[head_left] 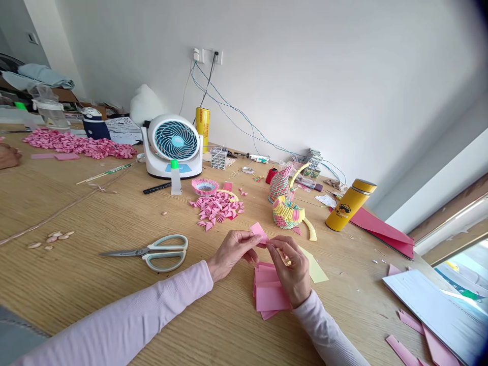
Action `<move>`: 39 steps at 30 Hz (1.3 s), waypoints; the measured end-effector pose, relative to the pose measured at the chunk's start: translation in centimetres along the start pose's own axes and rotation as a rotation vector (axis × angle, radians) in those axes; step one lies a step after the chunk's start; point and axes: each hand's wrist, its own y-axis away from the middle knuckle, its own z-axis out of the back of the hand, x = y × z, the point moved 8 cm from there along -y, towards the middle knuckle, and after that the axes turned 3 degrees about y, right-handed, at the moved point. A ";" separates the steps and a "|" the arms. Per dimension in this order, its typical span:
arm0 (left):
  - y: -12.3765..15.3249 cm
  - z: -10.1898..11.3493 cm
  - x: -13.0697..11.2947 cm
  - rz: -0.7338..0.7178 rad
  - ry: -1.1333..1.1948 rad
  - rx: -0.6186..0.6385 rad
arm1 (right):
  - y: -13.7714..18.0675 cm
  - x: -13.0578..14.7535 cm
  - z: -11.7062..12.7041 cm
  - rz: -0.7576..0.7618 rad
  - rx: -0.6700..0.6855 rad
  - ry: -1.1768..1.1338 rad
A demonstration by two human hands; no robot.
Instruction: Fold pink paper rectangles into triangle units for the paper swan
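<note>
Both hands pinch one small pink paper slip (260, 232) just above the wooden table (76, 284). My left hand (232, 251) grips its left side with thumb and fingers closed. My right hand (292, 267) pinches its right end. Under my right hand lies a stack of pink paper slips (269, 295), with a pale yellow slip (314, 267) beside it. A heap of folded pink paper triangles (217, 208) lies farther back, next to a small pink ring of folded pieces (205, 186).
Scissors (152, 251) lie left of my hands. A desk fan (173, 145), glue bottle (175, 178), folded-paper models (287, 203), yellow flask (348, 205) and a big pink pile (76, 144) stand behind. White and pink sheets (430, 310) lie right. Another person's hand (8, 155) rests far left.
</note>
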 end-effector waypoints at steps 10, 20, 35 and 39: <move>0.1 -0.7 -1.2 -0.149 -0.163 0.087 | 0.3 -3.5 -1.1 -0.386 0.040 -0.377; 0.0 -0.9 -1.1 -0.165 -0.167 0.105 | 0.6 -4.1 -1.7 -0.503 0.016 -0.515; 0.3 -1.3 -0.9 -0.034 0.060 0.129 | 0.7 -3.2 -2.0 -0.541 0.051 -0.575; 0.3 -1.3 -0.7 -0.009 0.083 0.125 | 0.7 -2.9 -2.2 -0.542 0.082 -0.608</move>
